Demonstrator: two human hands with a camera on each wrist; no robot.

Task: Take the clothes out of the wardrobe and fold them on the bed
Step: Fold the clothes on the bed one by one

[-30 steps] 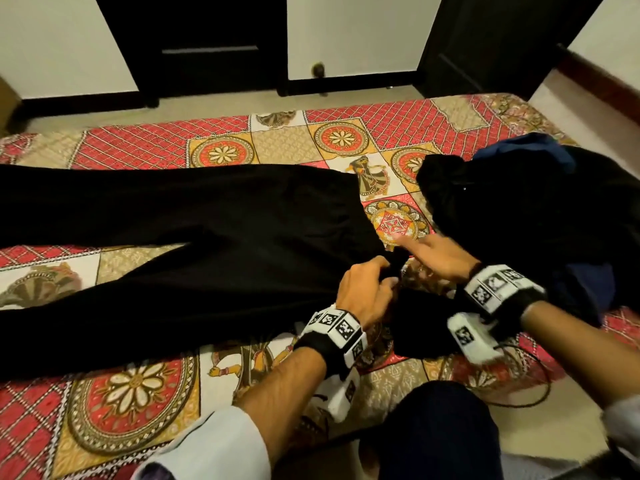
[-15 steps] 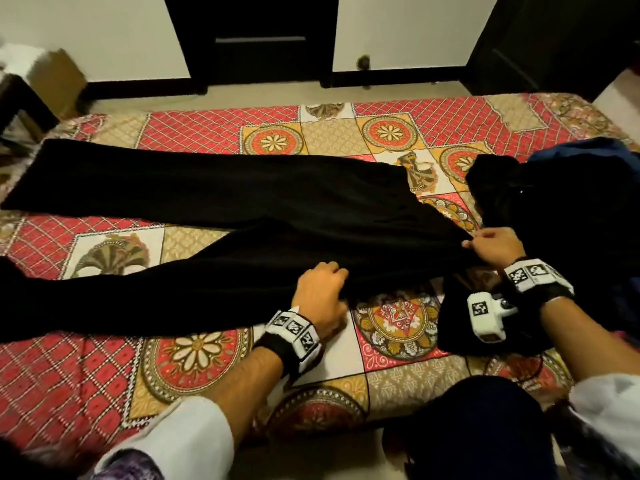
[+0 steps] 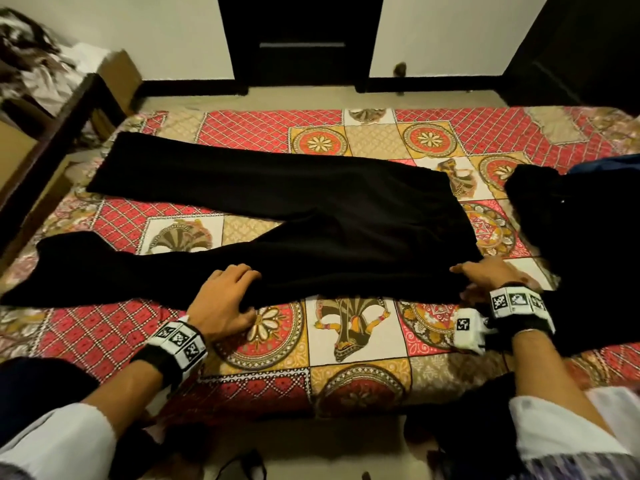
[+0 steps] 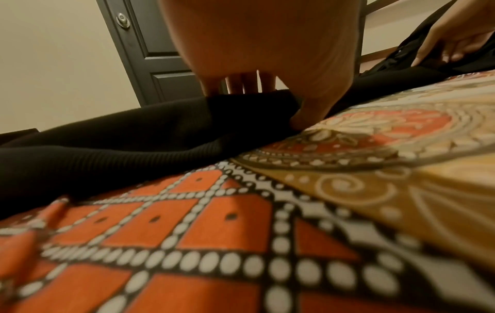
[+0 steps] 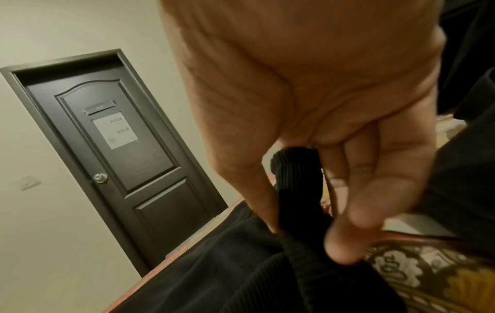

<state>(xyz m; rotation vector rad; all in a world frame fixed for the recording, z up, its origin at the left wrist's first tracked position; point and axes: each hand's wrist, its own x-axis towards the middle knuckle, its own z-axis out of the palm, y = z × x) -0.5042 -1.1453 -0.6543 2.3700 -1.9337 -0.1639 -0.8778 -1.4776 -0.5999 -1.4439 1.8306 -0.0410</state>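
I have the black trousers (image 3: 311,223) spread across the patterned bed (image 3: 360,337), waist toward 3 o'clock and the two legs running out toward 9 o'clock, the far leg lying flat and the near one angled off toward 8 o'clock. My left hand (image 3: 225,299) pinches the near edge of the near leg, thumb under the cloth and fingers over it, as the left wrist view shows. My right hand (image 3: 491,277) grips the near corner of the waistband, the ribbed black cloth bunched between my thumb and fingers. I hold these two points because together they carry one long edge; I judge the next move is to lift it and lay the near leg over the far one, keeping the fabric taut so it does not crease.

At 3 o'clock, just beside my right wrist, a heap of dark clothes (image 3: 581,237) waits on the bed, unfolded. At 10 o'clock a cardboard box (image 3: 119,77) stands off the bed; what it holds I cannot tell.
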